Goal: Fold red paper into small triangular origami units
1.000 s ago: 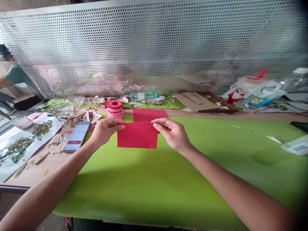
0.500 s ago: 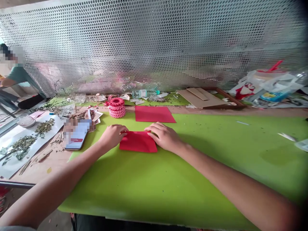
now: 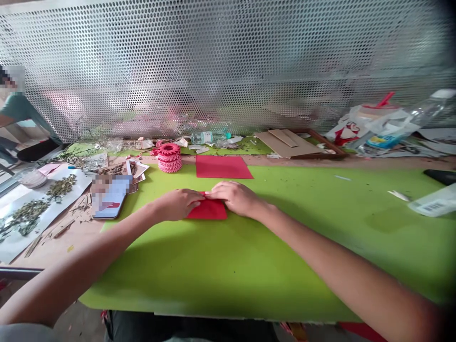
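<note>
A small red sheet of paper [image 3: 208, 211], seemingly folded, lies on the green tabletop in front of me. My left hand [image 3: 180, 204] covers its left side, thumb and fingers closed on it near the far edge. From the other side my right hand [image 3: 235, 197] grips the same far edge, its fingers pointing left. The fingertips of both hands nearly meet at the middle of that edge and hide it. Just beyond lies a larger red sheet [image 3: 223, 167], untouched. A stack of red and pink zigzag-edged paper rings [image 3: 170, 158] stands to its left.
A phone [image 3: 111, 197] lies to the left, beside photos and dried plant bits on white paper [image 3: 80, 183]. Along the perforated metal screen [image 3: 228, 71] are a plastic bottle [image 3: 203, 137], cardboard [image 3: 290, 145] and bags [image 3: 384, 128]. A person [image 3: 21, 111] sits at far left.
Both hands have slid inward along the paper's far edge, from its corners to its middle. My left hand now covers more of the sheet. The whole view has shifted slightly.
</note>
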`<move>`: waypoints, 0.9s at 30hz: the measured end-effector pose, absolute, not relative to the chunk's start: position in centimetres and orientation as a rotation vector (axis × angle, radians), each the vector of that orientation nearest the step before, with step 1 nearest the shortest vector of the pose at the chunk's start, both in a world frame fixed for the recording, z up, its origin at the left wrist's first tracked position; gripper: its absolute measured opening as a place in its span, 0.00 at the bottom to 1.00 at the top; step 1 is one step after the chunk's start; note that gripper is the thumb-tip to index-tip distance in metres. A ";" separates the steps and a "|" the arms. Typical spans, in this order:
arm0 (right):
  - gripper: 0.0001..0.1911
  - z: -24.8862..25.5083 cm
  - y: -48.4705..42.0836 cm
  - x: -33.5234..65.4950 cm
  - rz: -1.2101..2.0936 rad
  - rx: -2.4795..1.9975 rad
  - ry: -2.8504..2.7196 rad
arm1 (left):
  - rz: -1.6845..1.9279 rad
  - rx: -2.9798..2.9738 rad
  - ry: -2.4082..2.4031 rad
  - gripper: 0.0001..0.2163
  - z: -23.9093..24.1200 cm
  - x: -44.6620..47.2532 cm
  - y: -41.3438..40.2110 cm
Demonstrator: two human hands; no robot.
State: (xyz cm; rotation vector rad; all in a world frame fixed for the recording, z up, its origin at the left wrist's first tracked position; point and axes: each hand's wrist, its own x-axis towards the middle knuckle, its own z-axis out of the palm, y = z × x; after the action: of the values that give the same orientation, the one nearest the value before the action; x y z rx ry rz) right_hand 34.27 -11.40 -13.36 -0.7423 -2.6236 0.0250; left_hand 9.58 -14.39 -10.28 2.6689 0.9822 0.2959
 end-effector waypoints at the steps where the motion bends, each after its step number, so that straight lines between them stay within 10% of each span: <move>1: 0.28 -13.4 -11.3 34.3 0.030 -0.742 -2.618 | 0.324 2.664 0.968 0.18 -10.8 9.6 -14.5; 27: 0.36 -13.6 -11.5 34.7 0.204 -0.862 -2.651 | 0.166 2.715 0.727 0.29 -12.3 9.9 -17.8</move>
State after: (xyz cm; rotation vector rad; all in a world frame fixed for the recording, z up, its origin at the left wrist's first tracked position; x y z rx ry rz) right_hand 34.69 -11.49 -13.55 -0.8620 -2.6509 0.2038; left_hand 9.94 -17.83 -12.33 2.7148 0.7271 0.1656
